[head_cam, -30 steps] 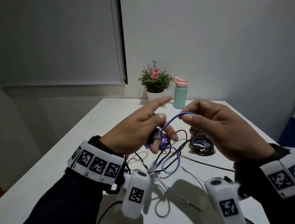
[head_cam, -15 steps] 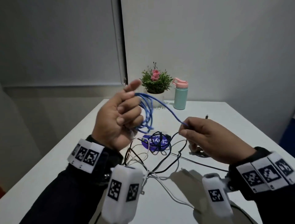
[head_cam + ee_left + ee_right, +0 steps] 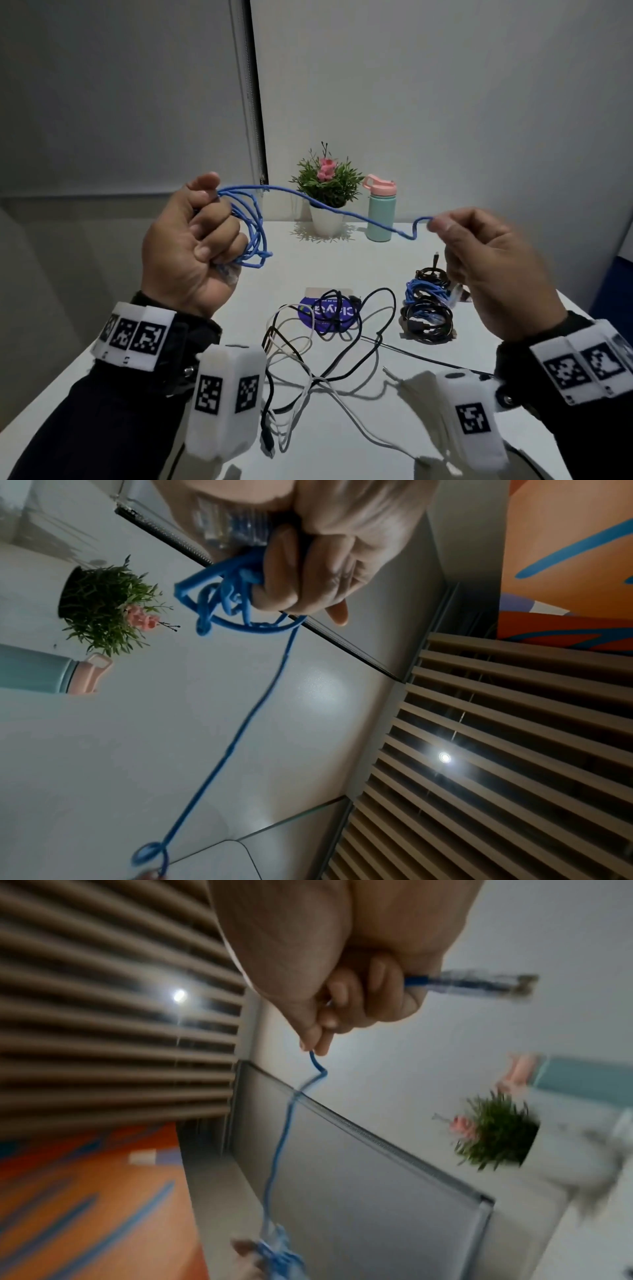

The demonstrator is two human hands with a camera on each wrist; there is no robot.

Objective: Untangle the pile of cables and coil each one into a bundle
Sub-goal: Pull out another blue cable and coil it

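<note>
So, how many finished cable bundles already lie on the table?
3, in a row on the table at the right: far black bundle, blue bundle in the middle, near black bundle. The right hand may hide more.

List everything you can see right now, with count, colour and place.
blue cable: 1, blue, in the air between both hands
loose cables: several, black and white, tangled at table centre
coiled bundles: about three, black and blue, right side of table
sticker: 1, purple, under the tangle
plant: 1, green with pink flower, table's far edge
bottle: 1, teal, pink lid, right of plant
left hand: grips blue loops
right hand: pinches blue cable's end
</note>
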